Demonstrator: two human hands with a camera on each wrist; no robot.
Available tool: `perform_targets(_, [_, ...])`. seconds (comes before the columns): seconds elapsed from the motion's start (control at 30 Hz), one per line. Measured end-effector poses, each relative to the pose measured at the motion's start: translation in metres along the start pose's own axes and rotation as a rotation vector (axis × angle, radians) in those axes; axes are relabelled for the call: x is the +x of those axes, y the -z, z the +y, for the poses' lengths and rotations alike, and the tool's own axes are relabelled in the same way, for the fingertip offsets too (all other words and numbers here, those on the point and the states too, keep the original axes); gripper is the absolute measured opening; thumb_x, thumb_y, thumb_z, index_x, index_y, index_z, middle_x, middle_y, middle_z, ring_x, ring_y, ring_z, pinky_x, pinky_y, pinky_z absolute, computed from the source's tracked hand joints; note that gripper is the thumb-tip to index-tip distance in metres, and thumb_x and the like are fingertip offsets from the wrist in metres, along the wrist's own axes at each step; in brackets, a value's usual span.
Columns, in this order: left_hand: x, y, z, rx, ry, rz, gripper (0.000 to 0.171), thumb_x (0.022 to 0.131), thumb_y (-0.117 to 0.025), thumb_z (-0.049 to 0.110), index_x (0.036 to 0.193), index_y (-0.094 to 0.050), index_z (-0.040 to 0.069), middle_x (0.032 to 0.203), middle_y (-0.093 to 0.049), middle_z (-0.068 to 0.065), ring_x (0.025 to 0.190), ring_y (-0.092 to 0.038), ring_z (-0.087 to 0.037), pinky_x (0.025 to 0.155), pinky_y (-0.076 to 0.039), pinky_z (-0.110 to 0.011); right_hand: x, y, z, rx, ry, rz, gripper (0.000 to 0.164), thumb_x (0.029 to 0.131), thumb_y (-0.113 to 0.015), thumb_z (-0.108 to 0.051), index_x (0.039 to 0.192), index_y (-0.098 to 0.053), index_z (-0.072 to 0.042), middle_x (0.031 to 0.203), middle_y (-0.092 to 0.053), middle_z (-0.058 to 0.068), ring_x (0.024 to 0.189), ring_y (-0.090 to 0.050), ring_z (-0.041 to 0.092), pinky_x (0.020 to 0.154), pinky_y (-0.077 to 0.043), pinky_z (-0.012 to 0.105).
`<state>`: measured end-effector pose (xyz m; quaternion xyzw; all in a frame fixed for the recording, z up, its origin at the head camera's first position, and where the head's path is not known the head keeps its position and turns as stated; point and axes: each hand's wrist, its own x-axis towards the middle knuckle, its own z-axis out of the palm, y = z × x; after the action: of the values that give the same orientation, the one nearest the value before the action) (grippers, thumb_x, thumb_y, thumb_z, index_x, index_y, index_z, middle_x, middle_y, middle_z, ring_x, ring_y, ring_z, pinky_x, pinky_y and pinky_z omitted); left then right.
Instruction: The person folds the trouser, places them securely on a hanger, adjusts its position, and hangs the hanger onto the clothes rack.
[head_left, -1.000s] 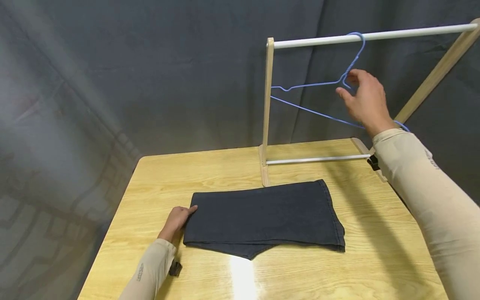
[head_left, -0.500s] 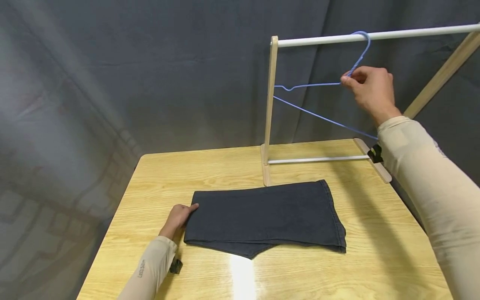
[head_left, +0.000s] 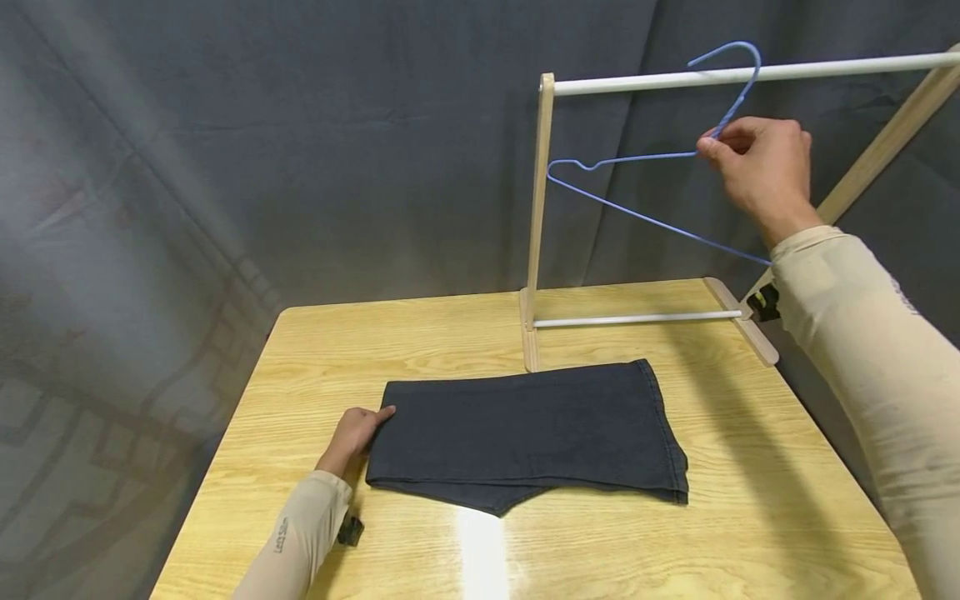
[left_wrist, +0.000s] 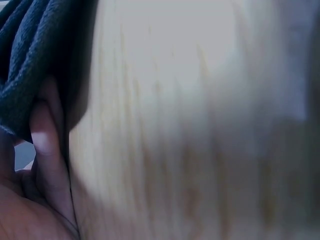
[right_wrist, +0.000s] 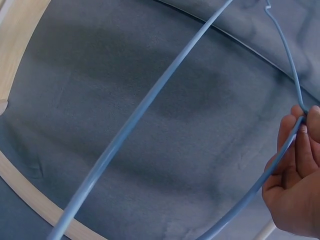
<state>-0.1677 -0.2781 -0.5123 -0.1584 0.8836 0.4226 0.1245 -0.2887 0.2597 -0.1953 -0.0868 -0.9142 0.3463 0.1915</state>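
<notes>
My right hand [head_left: 768, 171] pinches a blue wire clothes hanger [head_left: 648, 218] at the base of its hook. The hook's tip stands above the white rail [head_left: 637, 82]. In the right wrist view, thumb and fingertips meet on the hanger [right_wrist: 150, 100] where its wires join. Dark folded trousers [head_left: 517, 433] lie flat across the table. At their left end my left hand [head_left: 352, 437] holds the folded edge, thumb on top. The left wrist view shows fingers tucked under the dark cloth [left_wrist: 37, 55]; the thumb is mostly hidden there.
The rail belongs to a wooden-framed rack [head_left: 537, 208] at the back right of the wood-grain table [head_left: 337, 342]. A lower white bar [head_left: 637, 318] joins its feet. A grey curtain [head_left: 375, 150] hangs behind and to the left.
My right hand has closed on the hanger's neck and raised it up and to the right, so the hook has come off the rail. The left hand and trousers stay nearly still.
</notes>
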Motion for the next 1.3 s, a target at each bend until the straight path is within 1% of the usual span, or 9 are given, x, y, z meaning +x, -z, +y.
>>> perform_targets(0.17, [0.002, 0.000, 0.000, -0.001, 0.008, 0.000, 0.050, 0.095, -0.061, 0.044, 0.055, -0.047, 0.018, 0.049, -0.043, 0.006, 0.044, -0.043, -0.010, 0.049, -0.040, -0.025, -0.003, 0.003, 0.000, -0.027, 0.003, 0.009, 0.048, 0.095, -0.059, -0.052, 0.131, -0.067, -0.022, 0.088, -0.061, -0.026, 0.078, -0.045, -0.009, 0.073, -0.035, 0.022])
perform_targets(0.37, [0.004, -0.002, 0.000, 0.003, -0.010, 0.002, 0.053, 0.095, -0.061, 0.044, 0.053, -0.042, 0.019, 0.047, -0.039, 0.007, 0.042, -0.039, -0.009, 0.048, -0.037, -0.024, -0.011, -0.001, 0.011, -0.096, 0.075, 0.051, 0.051, 0.095, -0.057, -0.052, 0.129, -0.068, -0.015, 0.091, -0.063, -0.016, 0.077, -0.043, -0.006, 0.072, -0.035, 0.024])
perform_targets(0.6, [0.003, -0.007, 0.002, -0.015, -0.013, -0.014, 0.053, 0.096, -0.060, 0.045, 0.052, -0.045, 0.019, 0.047, -0.041, 0.006, 0.042, -0.042, -0.010, 0.047, -0.040, -0.025, -0.025, -0.003, 0.029, -0.080, 0.141, 0.112, 0.048, 0.096, -0.059, -0.050, 0.122, -0.072, -0.011, 0.081, -0.058, -0.026, 0.071, -0.041, -0.013, 0.077, -0.035, 0.022])
perform_targets(0.73, [0.005, -0.007, 0.003, 0.001, -0.022, -0.012, 0.054, 0.097, -0.059, 0.044, 0.052, -0.043, 0.019, 0.047, -0.040, 0.006, 0.042, -0.040, -0.010, 0.047, -0.037, -0.024, -0.038, -0.007, 0.038, -0.099, 0.181, 0.098, 0.046, 0.096, -0.060, -0.048, 0.118, -0.073, -0.010, 0.094, -0.072, -0.003, 0.069, -0.043, -0.013, 0.063, -0.037, 0.018])
perform_targets(0.83, [0.006, -0.006, 0.005, 0.006, -0.031, -0.019, 0.054, 0.097, -0.059, 0.044, 0.053, -0.043, 0.019, 0.047, -0.039, 0.006, 0.043, -0.040, -0.010, 0.048, -0.037, -0.024, -0.049, -0.013, 0.043, -0.115, 0.232, 0.084, 0.043, 0.096, -0.062, -0.044, 0.113, -0.074, -0.006, 0.104, -0.074, 0.017, 0.065, -0.041, -0.018, 0.065, -0.036, 0.019])
perform_targets(0.97, [0.008, -0.007, 0.006, 0.015, -0.044, -0.034, 0.054, 0.098, -0.058, 0.045, 0.053, -0.043, 0.019, 0.048, -0.039, 0.006, 0.044, -0.041, -0.010, 0.050, -0.038, -0.025, -0.060, -0.020, 0.049, -0.133, 0.277, 0.031, 0.039, 0.097, -0.063, -0.041, 0.107, -0.075, -0.005, 0.105, -0.074, 0.021, 0.063, -0.040, -0.019, 0.067, -0.036, 0.024])
perform_targets(1.07, [0.009, -0.009, 0.005, 0.020, -0.050, -0.035, 0.053, 0.097, -0.058, 0.045, 0.053, -0.043, 0.019, 0.048, -0.040, 0.007, 0.043, -0.041, -0.010, 0.049, -0.039, -0.025, -0.067, -0.024, 0.054, -0.153, 0.289, -0.010, 0.037, 0.097, -0.063, -0.040, 0.105, -0.075, -0.006, 0.103, -0.075, 0.020, 0.067, -0.053, -0.004, 0.067, -0.039, 0.029])
perform_targets(1.2, [0.010, -0.011, 0.006, 0.006, -0.039, -0.043, 0.053, 0.097, -0.058, 0.044, 0.053, -0.045, 0.019, 0.048, -0.042, 0.006, 0.042, -0.043, -0.010, 0.047, -0.040, -0.024, -0.076, -0.030, 0.064, -0.173, 0.309, -0.056, 0.035, 0.098, -0.062, -0.038, 0.104, -0.076, -0.007, 0.102, -0.075, 0.019, 0.081, -0.068, 0.030, 0.071, -0.042, 0.037])
perform_targets(1.3, [0.010, -0.009, 0.006, 0.009, -0.042, -0.055, 0.052, 0.098, -0.058, 0.044, 0.054, -0.047, 0.018, 0.048, -0.044, 0.006, 0.042, -0.044, -0.010, 0.047, -0.041, -0.024, -0.083, -0.036, 0.071, -0.174, 0.321, -0.082, 0.032, 0.098, -0.063, -0.037, 0.102, -0.077, -0.008, 0.102, -0.076, 0.017, 0.086, -0.069, 0.037, 0.068, -0.044, 0.037])
